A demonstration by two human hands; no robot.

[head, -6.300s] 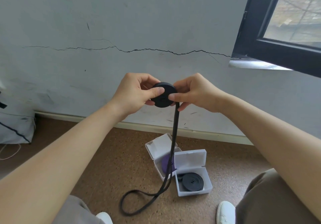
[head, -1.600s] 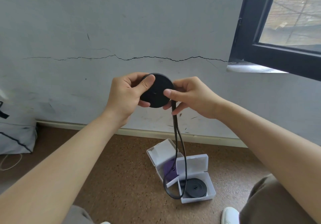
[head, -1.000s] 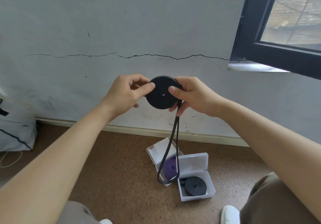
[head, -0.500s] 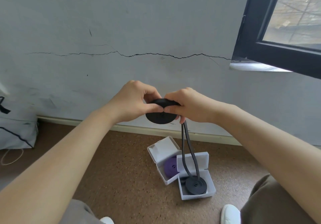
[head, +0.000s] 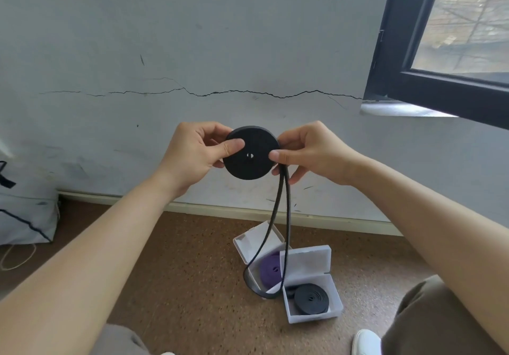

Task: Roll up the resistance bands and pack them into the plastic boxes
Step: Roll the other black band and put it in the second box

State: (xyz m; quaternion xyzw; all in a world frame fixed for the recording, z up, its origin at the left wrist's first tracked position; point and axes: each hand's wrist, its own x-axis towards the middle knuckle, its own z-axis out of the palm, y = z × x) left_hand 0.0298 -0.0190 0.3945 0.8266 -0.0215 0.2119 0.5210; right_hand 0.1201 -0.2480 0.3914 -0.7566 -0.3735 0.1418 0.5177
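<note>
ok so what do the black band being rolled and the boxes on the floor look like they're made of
The black band looks like matte rubber or latex. It coils tightly into a flat disc, its loose tail hangs limp, and it shows no shine. The boxes look like translucent whitish plastic with a slightly frosted finish. Their thin, stiff walls and hinged lids hold their shape while standing open.
</note>
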